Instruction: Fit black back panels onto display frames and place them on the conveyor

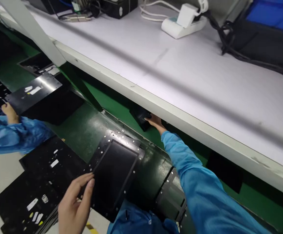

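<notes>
My right hand (pixel 156 123) reaches under the white shelf's edge, its fingers closed on a small black object (pixel 141 117) above the green surface. My left hand (pixel 76 201) is at the lower middle, thumb and forefinger close together at the left edge of a black framed panel (pixel 115 172). That panel has a dark rectangular centre, a grey inner border and white dots round its rim, and it lies tilted in front of my body.
Above is the white shelf (pixel 170 74) with a power strip (pixel 180 24) and cables. Black sheets (pixel 65 162) lie at the left. Another person's hand (pixel 9 113) touches a grey metal plate (pixel 46 85). A metal frame (pixel 172 195) lies below my right arm.
</notes>
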### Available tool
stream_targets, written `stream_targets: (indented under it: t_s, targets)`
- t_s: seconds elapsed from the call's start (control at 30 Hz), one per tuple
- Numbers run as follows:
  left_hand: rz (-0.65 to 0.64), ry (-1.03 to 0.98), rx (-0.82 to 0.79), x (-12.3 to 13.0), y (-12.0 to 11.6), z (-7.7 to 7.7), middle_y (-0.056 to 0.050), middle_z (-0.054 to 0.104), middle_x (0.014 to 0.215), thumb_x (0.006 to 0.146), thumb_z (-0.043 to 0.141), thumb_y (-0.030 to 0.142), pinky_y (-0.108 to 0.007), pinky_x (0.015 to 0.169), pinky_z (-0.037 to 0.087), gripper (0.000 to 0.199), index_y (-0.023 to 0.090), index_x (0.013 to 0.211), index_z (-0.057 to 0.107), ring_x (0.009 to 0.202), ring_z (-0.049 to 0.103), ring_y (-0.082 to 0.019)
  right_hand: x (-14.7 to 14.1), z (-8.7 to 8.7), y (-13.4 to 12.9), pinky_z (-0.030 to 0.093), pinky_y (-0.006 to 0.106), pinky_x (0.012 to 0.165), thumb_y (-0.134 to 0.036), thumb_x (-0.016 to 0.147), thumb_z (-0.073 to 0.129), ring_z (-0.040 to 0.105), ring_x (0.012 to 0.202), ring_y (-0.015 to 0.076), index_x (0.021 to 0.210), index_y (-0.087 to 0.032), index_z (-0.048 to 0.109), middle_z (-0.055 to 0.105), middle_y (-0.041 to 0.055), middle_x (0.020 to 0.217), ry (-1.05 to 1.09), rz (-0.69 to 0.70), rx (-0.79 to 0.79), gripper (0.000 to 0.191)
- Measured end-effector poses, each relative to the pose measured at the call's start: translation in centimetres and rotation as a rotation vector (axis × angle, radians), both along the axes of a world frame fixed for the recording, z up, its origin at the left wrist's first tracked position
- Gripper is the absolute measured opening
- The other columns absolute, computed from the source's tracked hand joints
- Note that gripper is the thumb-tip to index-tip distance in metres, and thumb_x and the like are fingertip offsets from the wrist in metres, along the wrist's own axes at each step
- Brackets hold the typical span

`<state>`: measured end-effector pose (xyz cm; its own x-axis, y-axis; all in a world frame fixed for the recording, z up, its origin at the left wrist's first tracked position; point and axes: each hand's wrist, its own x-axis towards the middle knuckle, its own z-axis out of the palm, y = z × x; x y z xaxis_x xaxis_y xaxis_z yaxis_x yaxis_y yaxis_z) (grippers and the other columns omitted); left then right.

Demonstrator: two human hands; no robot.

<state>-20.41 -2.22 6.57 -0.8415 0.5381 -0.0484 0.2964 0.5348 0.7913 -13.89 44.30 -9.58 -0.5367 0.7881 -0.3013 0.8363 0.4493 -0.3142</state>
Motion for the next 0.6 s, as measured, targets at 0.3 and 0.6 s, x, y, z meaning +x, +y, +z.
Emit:
stream_targets:
  t_s: [0.3,0.6]
  targets:
    - [-0.417,-0.262,0.155,13.8,-0.9,2.1,-0.009,0.070,0.130,0.101,0.060,0.044,-0.052,0.103,0.059,0.021,0.034,0.110,0.076,0.123,0.067,-0.031,28.8,10.0,-16.7,0.035,0.035,0.076,-0.042,0.109,0.048,0.052,0.077,0.0205,0.080,-0.020,0.062,0.058,0.0052,0.080,0.250,0.203,0.408,0.039]
    - [-1.553,-0.803,-0.212,19.4,4.6,-5.7,-0.013,0.046,0.165,0.076,0.088,0.050,-0.059,0.129,0.028,0.095,0.025,0.159,0.048,0.154,0.039,-0.041,47.0,18.4,-38.9,0.034,0.033,0.075,-0.033,0.106,0.058,0.053,0.078,0.0174,0.085,-0.021,0.064,0.061,0.0018,0.083,0.397,0.185,-0.023,0.025]
